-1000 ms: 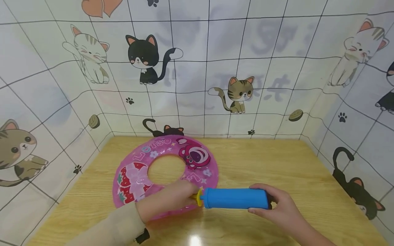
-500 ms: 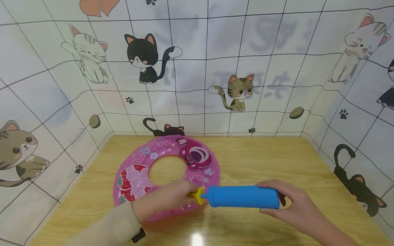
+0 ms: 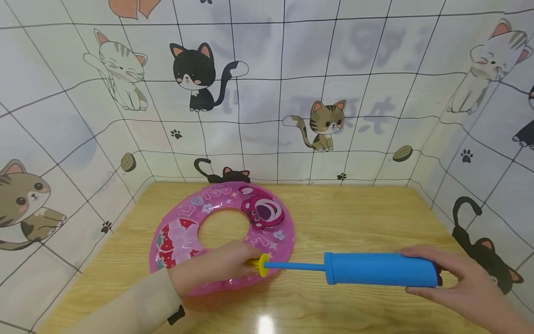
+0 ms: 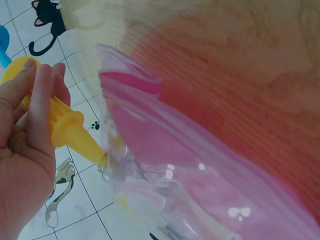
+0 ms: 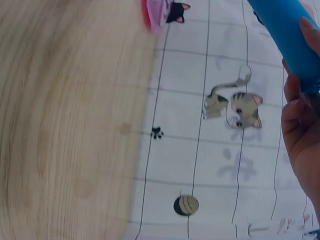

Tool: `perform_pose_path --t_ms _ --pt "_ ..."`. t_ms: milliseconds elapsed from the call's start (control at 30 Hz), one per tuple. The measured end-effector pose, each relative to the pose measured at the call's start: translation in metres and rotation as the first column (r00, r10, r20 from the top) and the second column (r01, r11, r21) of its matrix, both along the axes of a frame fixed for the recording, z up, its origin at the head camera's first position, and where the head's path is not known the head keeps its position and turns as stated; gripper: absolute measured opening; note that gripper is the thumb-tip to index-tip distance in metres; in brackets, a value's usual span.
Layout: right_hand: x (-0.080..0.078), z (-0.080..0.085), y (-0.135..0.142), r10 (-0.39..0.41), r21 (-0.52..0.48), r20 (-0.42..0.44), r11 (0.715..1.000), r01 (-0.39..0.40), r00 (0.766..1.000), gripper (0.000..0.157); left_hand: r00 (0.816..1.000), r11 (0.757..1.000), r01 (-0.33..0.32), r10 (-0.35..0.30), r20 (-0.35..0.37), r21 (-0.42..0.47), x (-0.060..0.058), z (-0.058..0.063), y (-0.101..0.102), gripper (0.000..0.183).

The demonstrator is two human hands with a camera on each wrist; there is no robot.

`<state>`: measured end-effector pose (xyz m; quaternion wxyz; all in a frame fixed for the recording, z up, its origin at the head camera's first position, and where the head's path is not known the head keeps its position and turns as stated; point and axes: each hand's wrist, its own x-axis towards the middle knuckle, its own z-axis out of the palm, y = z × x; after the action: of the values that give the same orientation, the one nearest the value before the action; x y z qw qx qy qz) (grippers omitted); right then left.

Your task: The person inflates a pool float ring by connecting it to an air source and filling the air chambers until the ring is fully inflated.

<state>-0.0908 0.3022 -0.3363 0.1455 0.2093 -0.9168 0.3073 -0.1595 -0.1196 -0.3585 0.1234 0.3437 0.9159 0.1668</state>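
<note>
Wooden table (image 3: 354, 222): pink swim ring (image 3: 208, 204) sits on it, creased, judged part-filled; more air seemingly left to add. Blue pump (image 3: 375, 269), rod (image 3: 294, 266) exposed, is gripped at its right end by the right hand (image 3: 471, 287). Left hand (image 3: 221, 265) pinches the yellow nozzle (image 4: 82, 142), tip apparently seated in the ring.
</note>
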Motion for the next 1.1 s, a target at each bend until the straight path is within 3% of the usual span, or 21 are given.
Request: perform_pose_path --t_ms 267,500,733,1000,1100 --pt "-0.001 -0.009 0.012 -0.047 -0.002 0.091 0.999 0.047 0.995 0.061 1.0 1.0 -0.001 0.001 -0.006 0.014 0.006 0.003 -0.004 0.01" --pt "-0.007 -0.019 -0.024 -0.029 -0.107 0.213 0.993 0.053 0.977 0.054 0.998 0.999 -0.046 0.047 -0.042 0.019 0.005 -0.004 0.0 0.014" --pt "-0.012 -0.026 -0.058 0.028 -0.237 0.284 0.97 0.042 0.958 0.053 0.996 0.998 -0.035 0.04 -0.079 0.055 0.003 -0.007 0.006 0.012" --pt "-0.015 -0.032 -0.085 0.082 -0.318 0.32 0.948 0.025 0.944 0.05 0.997 0.998 -0.04 0.043 -0.063 0.047 0.006 -0.009 0.014 0.012" --pt "-0.014 -0.032 -0.091 0.088 -0.315 0.304 0.949 0.013 0.949 0.049 0.999 0.998 -0.028 0.03 -0.043 0.054 0.008 -0.008 0.018 0.011"
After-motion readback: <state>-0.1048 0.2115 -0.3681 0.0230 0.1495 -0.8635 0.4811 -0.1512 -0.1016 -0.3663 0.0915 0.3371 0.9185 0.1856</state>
